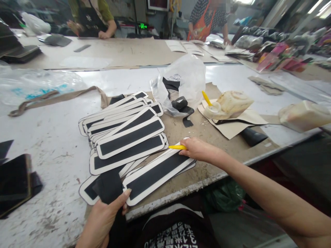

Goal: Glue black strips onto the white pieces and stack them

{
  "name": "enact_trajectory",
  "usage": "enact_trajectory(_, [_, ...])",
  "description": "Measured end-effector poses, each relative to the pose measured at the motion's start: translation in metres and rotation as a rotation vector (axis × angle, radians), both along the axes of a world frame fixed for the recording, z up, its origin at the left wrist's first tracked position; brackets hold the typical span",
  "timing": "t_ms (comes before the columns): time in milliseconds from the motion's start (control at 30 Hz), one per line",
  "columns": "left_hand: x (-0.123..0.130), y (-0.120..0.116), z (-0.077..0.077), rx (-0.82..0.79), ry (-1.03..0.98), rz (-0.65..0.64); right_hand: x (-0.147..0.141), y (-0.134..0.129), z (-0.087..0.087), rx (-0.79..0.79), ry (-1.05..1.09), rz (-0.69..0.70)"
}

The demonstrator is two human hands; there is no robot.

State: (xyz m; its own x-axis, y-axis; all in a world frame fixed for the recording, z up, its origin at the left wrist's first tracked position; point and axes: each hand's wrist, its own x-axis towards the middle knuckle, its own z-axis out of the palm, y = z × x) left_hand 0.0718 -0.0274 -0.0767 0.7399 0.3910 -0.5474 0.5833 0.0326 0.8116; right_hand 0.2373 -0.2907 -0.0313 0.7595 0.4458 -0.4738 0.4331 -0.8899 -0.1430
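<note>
At the near edge of the table, pinching the near end of a black-and-white panel with the left hand, with the thumb on top and the fingers mostly out of sight below. Just beside that thumb, close to a loose black piece; cannot tell whether gripped as well or only touching. Lying flat over similar panels on a brown board, with the long axis slanting from near left to far right, with one rounded end toward the left hand and the other toward the right. At that farther end, with the right hand curled around a yellow tool, aimed with its tip to the left, across the panel's upper corner.

A little farther and to the left, fanned in a pile of panels, mostly along a similar slant. Beyond, spilling black strips out of a clear plastic bag. Right of that, leaning a yellow handle in a stained container. Farthest off, across another table, at work in a dark apron and an orange apron.
</note>
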Motion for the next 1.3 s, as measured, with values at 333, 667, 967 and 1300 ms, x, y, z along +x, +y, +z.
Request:
enact_trajectory(333, [-0.001, -0.002, -0.003, -0.051, -0.028, 0.033, -0.010, -0.010, 0.010, 0.000, -0.151, -0.098])
enact_trajectory(667, [-0.004, 0.000, -0.001, -0.198, -0.073, 0.110, -0.022, -0.041, 0.019, 0.120, -0.226, -0.195])
enact_trajectory(967, [-0.014, 0.006, 0.003, -0.239, -0.084, 0.121, -0.035, -0.036, 0.000, 0.723, 0.240, -0.563])
enact_trajectory(1300, [-0.024, 0.022, 0.021, -0.535, -0.098, 0.179, -0.049, -0.013, 0.016, 1.236, 0.694, -0.909])
